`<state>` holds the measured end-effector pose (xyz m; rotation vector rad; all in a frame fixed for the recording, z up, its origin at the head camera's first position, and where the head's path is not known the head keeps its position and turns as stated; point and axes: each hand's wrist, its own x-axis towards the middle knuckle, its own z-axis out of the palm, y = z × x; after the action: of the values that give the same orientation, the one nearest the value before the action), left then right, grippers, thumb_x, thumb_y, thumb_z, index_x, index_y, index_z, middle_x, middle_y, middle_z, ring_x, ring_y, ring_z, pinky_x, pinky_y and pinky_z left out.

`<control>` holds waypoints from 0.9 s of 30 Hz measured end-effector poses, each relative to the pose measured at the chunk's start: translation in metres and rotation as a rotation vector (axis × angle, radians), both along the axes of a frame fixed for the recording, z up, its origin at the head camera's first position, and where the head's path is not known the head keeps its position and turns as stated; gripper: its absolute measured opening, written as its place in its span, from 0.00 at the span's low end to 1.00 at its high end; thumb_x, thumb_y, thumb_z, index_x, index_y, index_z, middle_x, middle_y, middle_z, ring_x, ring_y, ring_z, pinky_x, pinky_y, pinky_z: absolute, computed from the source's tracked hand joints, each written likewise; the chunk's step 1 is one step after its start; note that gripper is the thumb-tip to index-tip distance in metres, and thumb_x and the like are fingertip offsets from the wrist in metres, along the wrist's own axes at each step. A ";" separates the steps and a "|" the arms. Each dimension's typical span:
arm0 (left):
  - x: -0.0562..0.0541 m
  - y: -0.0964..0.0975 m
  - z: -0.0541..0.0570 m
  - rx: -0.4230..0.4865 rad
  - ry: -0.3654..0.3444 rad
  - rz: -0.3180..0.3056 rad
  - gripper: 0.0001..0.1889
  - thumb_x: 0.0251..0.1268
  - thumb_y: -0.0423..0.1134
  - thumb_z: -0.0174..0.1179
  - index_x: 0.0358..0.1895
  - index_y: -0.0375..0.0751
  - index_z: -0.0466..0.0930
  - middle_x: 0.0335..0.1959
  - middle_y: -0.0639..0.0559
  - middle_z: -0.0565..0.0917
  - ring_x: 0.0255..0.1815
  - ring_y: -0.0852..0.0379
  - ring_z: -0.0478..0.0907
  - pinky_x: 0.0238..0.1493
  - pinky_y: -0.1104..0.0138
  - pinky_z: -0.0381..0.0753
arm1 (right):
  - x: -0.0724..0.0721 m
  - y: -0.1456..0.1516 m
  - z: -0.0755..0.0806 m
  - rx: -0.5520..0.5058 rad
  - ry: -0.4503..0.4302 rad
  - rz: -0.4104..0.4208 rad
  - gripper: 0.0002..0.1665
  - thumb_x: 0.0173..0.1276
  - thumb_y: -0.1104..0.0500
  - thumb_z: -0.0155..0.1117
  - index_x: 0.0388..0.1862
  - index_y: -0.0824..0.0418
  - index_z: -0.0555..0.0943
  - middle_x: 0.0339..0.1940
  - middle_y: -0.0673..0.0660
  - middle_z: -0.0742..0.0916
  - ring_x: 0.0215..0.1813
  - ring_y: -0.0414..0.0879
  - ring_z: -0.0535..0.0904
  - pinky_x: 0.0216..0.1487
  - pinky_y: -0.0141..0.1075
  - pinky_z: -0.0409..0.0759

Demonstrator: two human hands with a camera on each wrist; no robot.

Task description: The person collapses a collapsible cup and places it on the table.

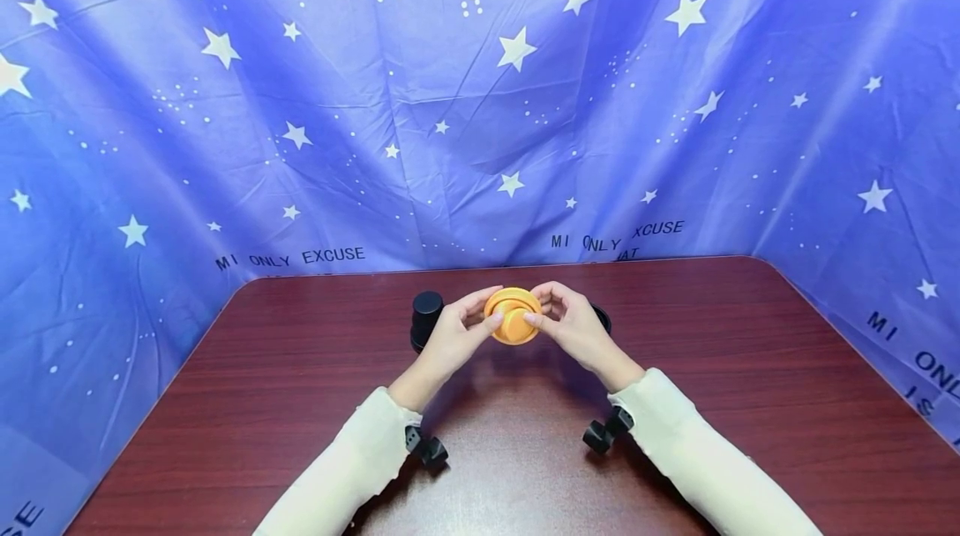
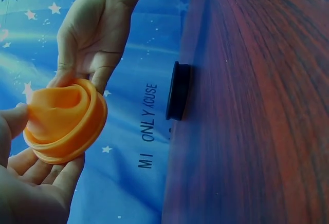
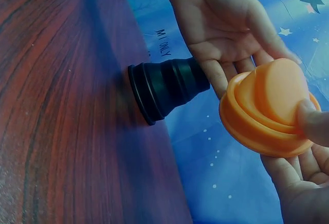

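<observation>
An orange collapsible cup (image 1: 517, 324), ribbed and partly folded, is held above the table between both hands. My left hand (image 1: 456, 332) grips its left side, thumb on the front and fingers behind the rim. On the opposite side, my right hand (image 1: 577, 332) pinches the rim the same way, its thumb against the raised round base. In the right wrist view the base of the orange cup (image 3: 282, 90) sits tilted, pushed in on one side. The left wrist view shows folds in the wall of the orange cup (image 2: 59, 108) and its wide rim underneath.
A black stepped cup (image 3: 164, 88) stands upside down on the table, behind the left hand. Behind the right hand lies a flat black round piece (image 2: 179, 91), partly hidden in the head view. A blue star-printed curtain (image 1: 450, 102) hangs around the dark red table (image 1: 300, 369).
</observation>
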<state>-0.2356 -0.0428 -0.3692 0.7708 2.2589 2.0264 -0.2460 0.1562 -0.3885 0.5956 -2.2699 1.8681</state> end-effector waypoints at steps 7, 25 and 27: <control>0.002 0.003 0.002 0.000 0.026 0.029 0.16 0.63 0.27 0.58 0.53 0.24 0.74 0.43 0.30 0.82 0.34 0.64 0.78 0.37 0.73 0.78 | 0.002 0.001 0.002 0.019 0.007 -0.007 0.14 0.58 0.72 0.65 0.42 0.74 0.74 0.35 0.61 0.80 0.34 0.39 0.78 0.37 0.27 0.77; -0.011 -0.007 -0.004 -0.179 0.089 0.006 0.19 0.62 0.29 0.60 0.55 0.25 0.76 0.47 0.36 0.82 0.49 0.47 0.80 0.44 0.69 0.80 | 0.005 0.001 0.003 0.063 -0.028 0.101 0.18 0.58 0.65 0.69 0.48 0.69 0.78 0.40 0.63 0.84 0.41 0.45 0.82 0.40 0.32 0.81; -0.016 -0.007 -0.011 -0.195 0.109 0.010 0.19 0.61 0.30 0.61 0.55 0.26 0.76 0.47 0.37 0.83 0.48 0.49 0.81 0.44 0.68 0.81 | 0.005 0.000 0.003 0.086 -0.017 0.107 0.19 0.59 0.63 0.69 0.49 0.67 0.79 0.40 0.62 0.85 0.40 0.46 0.82 0.40 0.33 0.81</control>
<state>-0.2514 -0.0499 -0.3799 0.8738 2.4758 1.7733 -0.2411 0.1565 -0.3853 0.7292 -2.3846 1.8356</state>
